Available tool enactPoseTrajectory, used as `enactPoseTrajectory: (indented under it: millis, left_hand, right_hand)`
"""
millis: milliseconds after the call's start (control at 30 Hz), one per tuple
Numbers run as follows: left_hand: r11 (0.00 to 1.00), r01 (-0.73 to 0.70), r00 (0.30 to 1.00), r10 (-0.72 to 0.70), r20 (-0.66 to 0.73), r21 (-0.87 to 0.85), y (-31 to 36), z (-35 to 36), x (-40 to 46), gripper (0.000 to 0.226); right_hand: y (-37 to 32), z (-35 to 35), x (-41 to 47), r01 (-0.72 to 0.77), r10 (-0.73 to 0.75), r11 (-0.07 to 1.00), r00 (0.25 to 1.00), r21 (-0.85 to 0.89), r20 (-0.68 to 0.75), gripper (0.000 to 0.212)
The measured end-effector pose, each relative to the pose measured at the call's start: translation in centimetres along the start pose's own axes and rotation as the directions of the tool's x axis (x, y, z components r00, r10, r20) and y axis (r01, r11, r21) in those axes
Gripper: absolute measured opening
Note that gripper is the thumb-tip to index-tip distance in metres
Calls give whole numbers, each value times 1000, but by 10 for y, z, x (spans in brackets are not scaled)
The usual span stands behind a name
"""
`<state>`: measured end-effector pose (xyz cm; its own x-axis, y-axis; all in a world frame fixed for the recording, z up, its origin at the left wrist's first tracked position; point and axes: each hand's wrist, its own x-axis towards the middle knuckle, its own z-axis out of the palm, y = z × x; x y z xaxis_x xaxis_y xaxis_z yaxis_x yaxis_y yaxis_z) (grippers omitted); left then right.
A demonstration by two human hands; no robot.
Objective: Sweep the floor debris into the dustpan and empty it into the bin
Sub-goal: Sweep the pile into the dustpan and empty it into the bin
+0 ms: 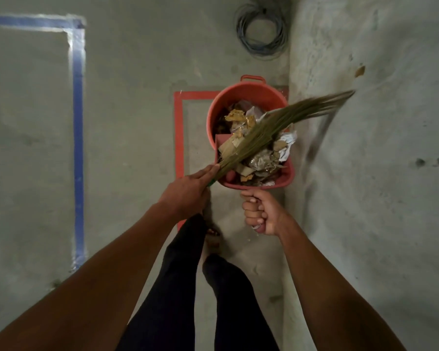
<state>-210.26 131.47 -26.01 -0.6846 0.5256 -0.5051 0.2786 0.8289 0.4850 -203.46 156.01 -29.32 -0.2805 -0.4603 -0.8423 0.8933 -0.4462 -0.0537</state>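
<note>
- While the right hand [260, 214] fisted the dustpan [287, 173] handle over the bin [238, 97], debris [260, 160] filled the pan.
- Left hand [188, 192] gripped the broom [264, 127], index finger straight along it, bristles lying across the debris.
- Coiled cable [262, 31] lay beyond the bin.

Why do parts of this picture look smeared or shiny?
Head view: the broom's bristle tips are motion-blurred and throw a soft shadow on the wall; glare whitens the blue floor tape; the wide lens bends the edges; the light is dim.
</note>
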Motion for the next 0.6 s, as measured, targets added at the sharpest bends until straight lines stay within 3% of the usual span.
enactPoseTrajectory:
  millis: [367, 600]
  left_hand:
    - [991, -8, 1000, 7, 11, 136, -78, 9, 132, 72]
    - [986, -12, 1000, 14, -14, 168, -89, -2, 162, 73]
  right_hand:
    - [-87, -25, 120, -55, 17, 967, 988, 249, 152, 45]
    - [-139, -31, 133, -127, 149, 893, 989, 433, -17, 38]
